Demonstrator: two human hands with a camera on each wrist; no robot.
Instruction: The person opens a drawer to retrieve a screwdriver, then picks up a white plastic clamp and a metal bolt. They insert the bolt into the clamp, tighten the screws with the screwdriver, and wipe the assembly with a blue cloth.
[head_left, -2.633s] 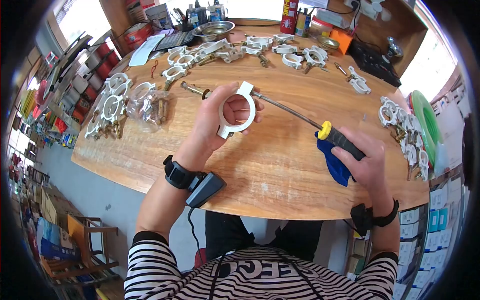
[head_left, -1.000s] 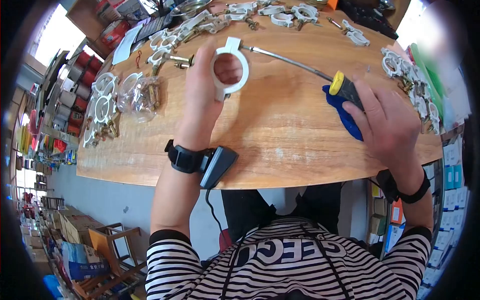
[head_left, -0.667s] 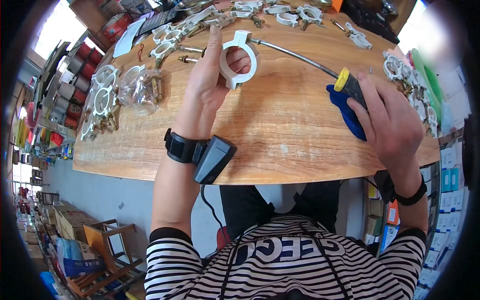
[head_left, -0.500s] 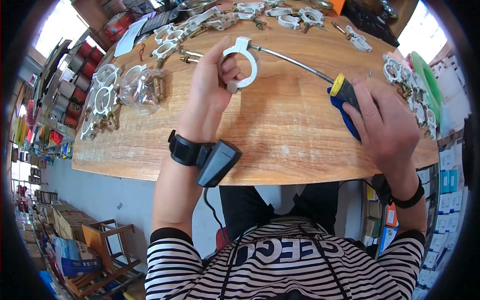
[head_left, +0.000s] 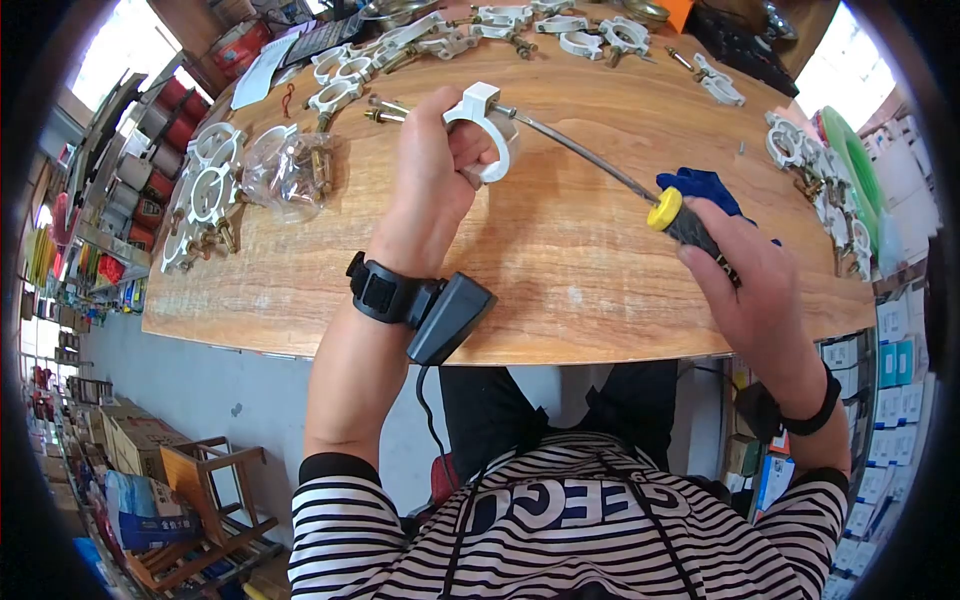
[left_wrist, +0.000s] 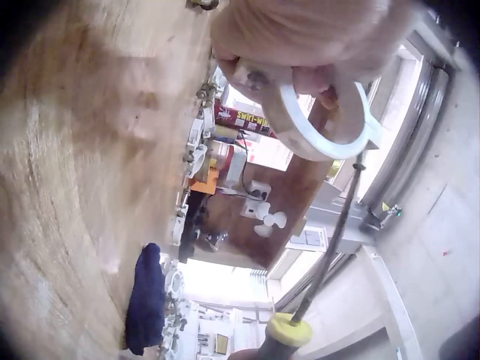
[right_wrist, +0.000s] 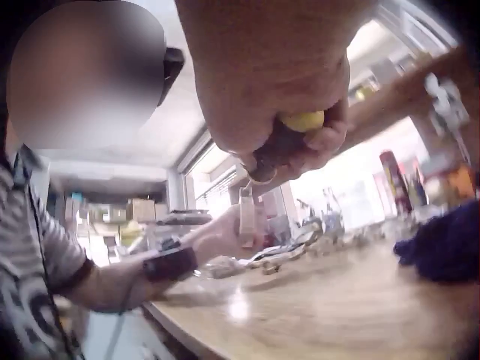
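Note:
In the head view my left hand [head_left: 430,180] grips a white ring-shaped pipe clamp [head_left: 503,150], its fingers curled through the ring, raised over the table. The right hand [head_left: 755,275] holds a screwdriver [head_left: 590,155] by its black and yellow handle. Its long shaft points left, and the tip meets a screw at the clamp's top block. From the left wrist, the clamp [left_wrist: 330,146] hangs below the fingers with the screwdriver's shaft [left_wrist: 330,247] running up to it. The right wrist view shows fingers wrapped around the handle [right_wrist: 281,142]; the tip is blurred there.
A blue cloth [head_left: 705,190] lies just beyond the right hand. White clamps with bolts [head_left: 210,195] line the left, the back and the right [head_left: 790,145] of the wooden table [head_left: 570,310]. A clear plastic bag [head_left: 290,175] of bolts sits at left, and brass-coloured bolts [head_left: 383,112] show beside the left hand.
The right hand has turned the screwdriver handle and moved down and left, uncovering more of the blue cloth. The left hand has tilted the clamp, so its ring looks narrower.

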